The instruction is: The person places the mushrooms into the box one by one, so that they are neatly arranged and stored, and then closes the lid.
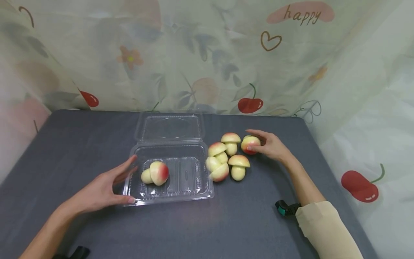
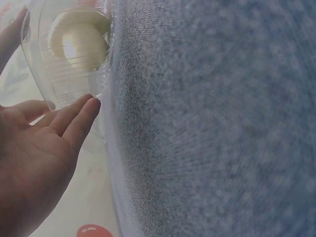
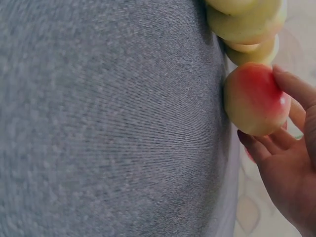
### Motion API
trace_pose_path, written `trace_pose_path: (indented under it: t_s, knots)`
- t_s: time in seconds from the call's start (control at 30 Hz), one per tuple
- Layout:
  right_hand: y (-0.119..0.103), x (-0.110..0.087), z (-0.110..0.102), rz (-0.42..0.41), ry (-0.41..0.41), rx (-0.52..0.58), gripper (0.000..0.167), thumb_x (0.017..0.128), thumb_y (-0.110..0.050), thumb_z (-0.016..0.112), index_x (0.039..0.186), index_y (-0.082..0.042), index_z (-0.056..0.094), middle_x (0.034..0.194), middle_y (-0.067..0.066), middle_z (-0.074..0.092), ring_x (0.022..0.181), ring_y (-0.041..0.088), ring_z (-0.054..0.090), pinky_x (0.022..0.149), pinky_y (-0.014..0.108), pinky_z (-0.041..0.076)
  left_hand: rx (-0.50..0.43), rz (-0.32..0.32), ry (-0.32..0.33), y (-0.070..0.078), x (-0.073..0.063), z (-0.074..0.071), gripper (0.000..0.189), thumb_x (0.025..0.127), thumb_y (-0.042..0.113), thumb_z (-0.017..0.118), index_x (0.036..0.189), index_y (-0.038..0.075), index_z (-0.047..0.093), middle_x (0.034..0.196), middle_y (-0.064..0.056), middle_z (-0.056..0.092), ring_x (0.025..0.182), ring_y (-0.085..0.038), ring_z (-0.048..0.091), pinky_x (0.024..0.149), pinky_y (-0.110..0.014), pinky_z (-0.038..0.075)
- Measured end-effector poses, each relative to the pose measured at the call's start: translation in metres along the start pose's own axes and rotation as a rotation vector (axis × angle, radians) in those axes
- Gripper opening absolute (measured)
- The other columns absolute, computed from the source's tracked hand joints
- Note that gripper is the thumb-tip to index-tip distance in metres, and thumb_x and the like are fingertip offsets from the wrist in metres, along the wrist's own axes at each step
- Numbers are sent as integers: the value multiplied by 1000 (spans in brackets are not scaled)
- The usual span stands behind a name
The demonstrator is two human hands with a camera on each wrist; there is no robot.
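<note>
My left hand (image 1: 100, 189) rests at the left side of a clear plastic box (image 1: 171, 200), thumb at its front corner and fingers at its left rim. In the left wrist view those fingers (image 2: 81, 118) look fairly straight against the box wall. One toy mushroom (image 1: 155, 173), pale with a reddish cap, lies on its side in the box's left half. To the right, my right hand (image 1: 271, 144) holds another toy mushroom (image 1: 249, 144) between thumb and fingers. Its rounded red-and-yellow cap (image 3: 254, 98) faces the right wrist camera, with the fingers partly hidden behind it.
Several more toy mushrooms (image 1: 238, 167) cluster between the box and my right hand. The box's open lid (image 1: 169, 127) lies back toward the far edge of the grey table (image 1: 233, 223). A printed curtain (image 1: 181, 54) hangs behind and at both sides.
</note>
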State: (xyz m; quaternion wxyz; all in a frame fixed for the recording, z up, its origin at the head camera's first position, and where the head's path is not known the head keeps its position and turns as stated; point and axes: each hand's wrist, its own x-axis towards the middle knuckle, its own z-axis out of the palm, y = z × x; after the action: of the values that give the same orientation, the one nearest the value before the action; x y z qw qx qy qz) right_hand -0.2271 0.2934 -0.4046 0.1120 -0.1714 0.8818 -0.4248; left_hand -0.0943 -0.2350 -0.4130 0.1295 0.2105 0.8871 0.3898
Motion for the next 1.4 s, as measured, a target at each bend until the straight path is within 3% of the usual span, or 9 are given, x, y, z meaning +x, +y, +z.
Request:
trace_pose_path:
  t_s: [0.1, 0.33, 0.7, 1.2, 1.4]
  knots:
    - [3, 0, 0, 6, 6, 7, 63, 91, -22, 75, 147, -8, 48, 138, 15, 56, 107, 25, 61, 77, 26, 48, -15, 11, 2, 1, 0, 0, 120, 72, 54, 83, 161, 16, 11, 163, -15, 23, 137, -33, 44, 97, -7, 33]
    - [11, -2, 2, 27, -8, 28, 74, 88, -27, 77, 152, -11, 42, 145, 12, 51, 115, 22, 58, 83, 22, 49, -25, 25, -1, 2, 0, 0, 120, 73, 53, 83, 161, 16, 11, 162, -16, 25, 137, -35, 44, 96, -5, 31]
    - [11, -9, 0, 25, 39, 28, 72, 87, -28, 79, 149, -13, 47, 134, 12, 59, 103, 21, 62, 76, 25, 50, -29, 1, -8, 4, -1, 0, 120, 73, 53, 83, 161, 15, 10, 161, -18, 26, 137, -35, 43, 95, -4, 29]
    - [-12, -16, -2, -4, 136, -31, 70, 84, -31, 81, 147, -20, 51, 137, 7, 58, 109, 20, 64, 79, 24, 49, -20, 7, 5, 3, -2, 0, 119, 74, 51, 83, 161, 15, 11, 160, -17, 27, 136, -35, 45, 95, -4, 32]
    - [-47, -31, 1, -59, 195, -62, 67, 83, -16, 82, 144, -12, 54, 138, 11, 58, 108, 24, 64, 81, 27, 50, -53, 46, 6, 2, -3, 0, 116, 76, 45, 84, 161, 14, 11, 160, -18, 27, 136, -34, 44, 97, -7, 36]
